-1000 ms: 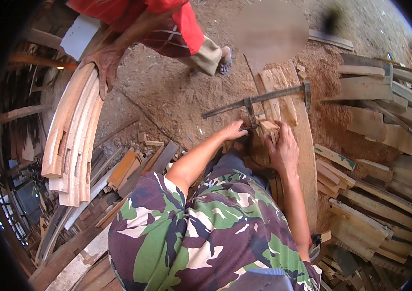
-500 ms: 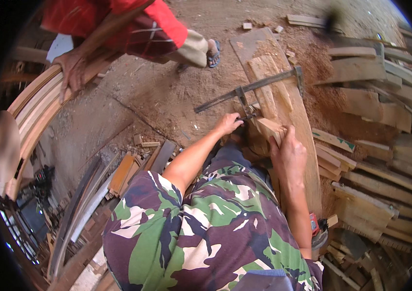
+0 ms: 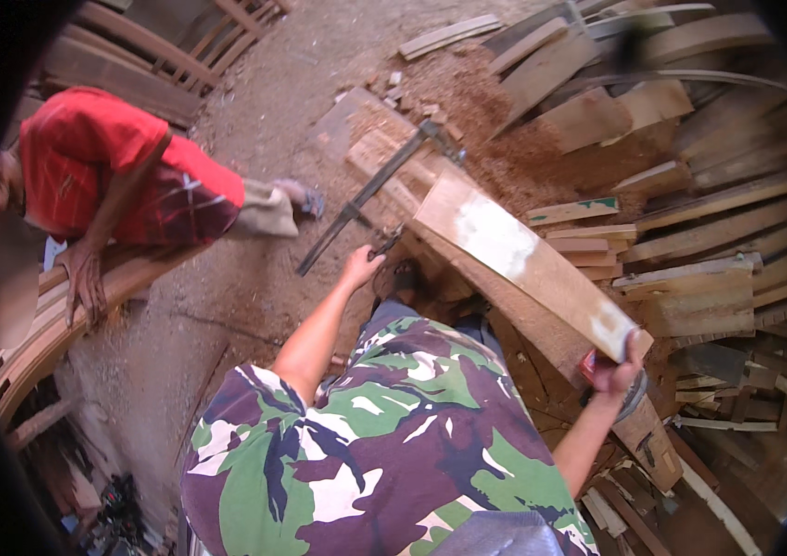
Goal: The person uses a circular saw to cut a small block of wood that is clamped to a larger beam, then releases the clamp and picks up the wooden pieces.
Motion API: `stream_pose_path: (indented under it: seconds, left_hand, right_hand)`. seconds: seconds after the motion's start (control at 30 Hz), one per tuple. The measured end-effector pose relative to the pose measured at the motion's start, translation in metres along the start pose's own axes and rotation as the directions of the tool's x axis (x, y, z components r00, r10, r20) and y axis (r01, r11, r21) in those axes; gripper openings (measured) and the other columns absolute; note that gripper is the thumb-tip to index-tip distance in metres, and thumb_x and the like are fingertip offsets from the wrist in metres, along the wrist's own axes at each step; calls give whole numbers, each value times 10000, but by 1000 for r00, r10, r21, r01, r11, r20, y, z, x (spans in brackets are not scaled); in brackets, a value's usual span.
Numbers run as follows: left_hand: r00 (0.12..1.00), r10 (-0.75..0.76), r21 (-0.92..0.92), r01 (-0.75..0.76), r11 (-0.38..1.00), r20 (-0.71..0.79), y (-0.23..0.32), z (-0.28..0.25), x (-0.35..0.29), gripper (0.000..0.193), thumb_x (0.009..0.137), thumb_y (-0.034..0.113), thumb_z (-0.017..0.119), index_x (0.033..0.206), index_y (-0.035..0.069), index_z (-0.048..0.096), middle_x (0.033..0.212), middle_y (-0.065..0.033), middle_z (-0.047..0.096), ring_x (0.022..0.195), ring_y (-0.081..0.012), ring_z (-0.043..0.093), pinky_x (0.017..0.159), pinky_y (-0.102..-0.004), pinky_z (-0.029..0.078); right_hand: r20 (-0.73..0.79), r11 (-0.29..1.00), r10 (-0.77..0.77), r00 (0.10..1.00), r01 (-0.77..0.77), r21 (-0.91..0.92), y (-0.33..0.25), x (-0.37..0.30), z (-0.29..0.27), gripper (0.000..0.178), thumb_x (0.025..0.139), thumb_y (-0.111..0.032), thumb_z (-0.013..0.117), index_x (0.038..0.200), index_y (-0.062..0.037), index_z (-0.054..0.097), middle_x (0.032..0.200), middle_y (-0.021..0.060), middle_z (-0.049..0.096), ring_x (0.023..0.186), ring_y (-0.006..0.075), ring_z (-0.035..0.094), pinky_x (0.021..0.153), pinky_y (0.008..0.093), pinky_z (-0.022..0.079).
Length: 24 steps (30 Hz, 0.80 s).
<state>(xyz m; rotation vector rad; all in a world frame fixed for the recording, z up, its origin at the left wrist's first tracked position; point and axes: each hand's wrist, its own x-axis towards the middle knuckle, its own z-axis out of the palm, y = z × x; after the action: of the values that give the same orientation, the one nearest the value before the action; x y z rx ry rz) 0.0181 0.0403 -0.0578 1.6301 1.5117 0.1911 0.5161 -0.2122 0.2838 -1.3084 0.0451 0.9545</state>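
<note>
One pale board [image 3: 549, 280] with two whitish patches [image 3: 497, 239] slants forward and left from our right hand [image 3: 618, 371], which grips its near end, forearm [image 3: 585, 431] stretched out to the right. Our left hand [image 3: 361, 269], arm [image 3: 319, 335] reaching forward, is closed around the handle [image 3: 387, 245] of one bar clamp [image 3: 382, 176]. Well left of it, a co-worker's hand [image 3: 86, 285] lies on curved timbers [image 3: 148, 269].

The right hand [image 3: 614, 372] has moved from beside the clamp [image 3: 377, 188] to the newly visible, white-patched plank's [image 3: 542, 271] near right end.
</note>
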Motion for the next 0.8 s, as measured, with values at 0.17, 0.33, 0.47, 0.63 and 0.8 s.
stream_pose_path:
  seconds: [0.17, 0.33, 0.47, 0.63, 0.8]
  left_hand:
    - [995, -56, 51, 52, 997, 85, 19, -4, 0, 509, 960, 504, 736, 1212, 63, 728, 1032, -225, 772, 1007, -403, 747, 875, -493, 571]
    - [976, -181, 156, 161, 975, 125, 38, -7, 3, 507, 977, 501, 711, 1220, 56, 727, 1049, -221, 783, 1018, -384, 757, 905, -491, 566]
    - [966, -247, 236, 222, 946, 82, 7, -12, 25, 486, 979, 478, 713, 1200, 45, 733, 1016, -215, 788, 999, -377, 763, 892, -481, 571]
    - [984, -171, 331, 146, 932, 47, 21, -14, 12, 444, 1007, 433, 695, 1129, 7, 733, 852, -155, 777, 715, -252, 750, 692, -416, 588]
    - [975, -180, 223, 147, 964, 133, 31, -17, 10, 427, 1017, 401, 709, 1089, -20, 724, 827, -156, 765, 691, -234, 737, 651, -394, 584]
  right_hand:
    - [194, 837, 211, 958, -280, 471, 77, -14, -37, 453, 1085, -387, 604, 1320, -4, 663, 1155, 169, 768, 951, 273, 785, 738, 371, 689]
    - [391, 606, 195, 900, -424, 673, 90, -9, -35, 419, 1082, -335, 606, 1244, 39, 701, 1100, 198, 791, 985, 319, 790, 790, 394, 709]
    - [399, 538, 227, 889, -456, 709, 84, 7, -43, 378, 1080, -303, 618, 1183, 45, 723, 1070, 214, 789, 995, 319, 789, 785, 385, 713]
    - [423, 479, 210, 882, -470, 742, 87, 20, -57, 384, 1080, -291, 624, 1193, 66, 712, 1097, 243, 775, 1038, 338, 780, 810, 388, 712]
    - [443, 334, 128, 888, -459, 824, 100, 18, -59, 434, 1083, -292, 595, 1313, 73, 643, 1251, 273, 711, 1142, 361, 749, 917, 434, 689]
